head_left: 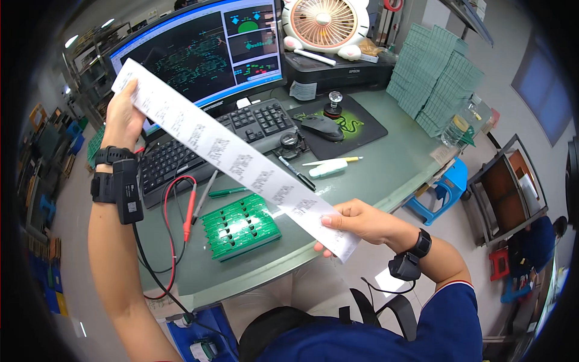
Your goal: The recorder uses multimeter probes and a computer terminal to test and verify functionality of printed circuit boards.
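Observation:
A long white strip of printed labels (232, 158) stretches diagonally across the view, above the desk. My left hand (125, 114) pinches its upper end in front of the monitor. Near the desk's front edge, my right hand (356, 222) grips the lower end, thumb on top and fingers partly hidden beneath. Rows of small dark print run along the strip. Below it on the desk lies a stack of green circuit boards (241, 226) with dark slots. A red test probe (190, 208) with its cable rests left of the stack, beside a green pen (228, 192).
Behind the strip stand a monitor (175, 60) and a black keyboard (259, 123), partly covered. A mouse (322, 127) sits on a dark mat (362, 125). Further back are a printer (338, 73) with a fan (322, 23), and tall stacks of pale green boards (425, 72). A blue stool (443, 190) stands right.

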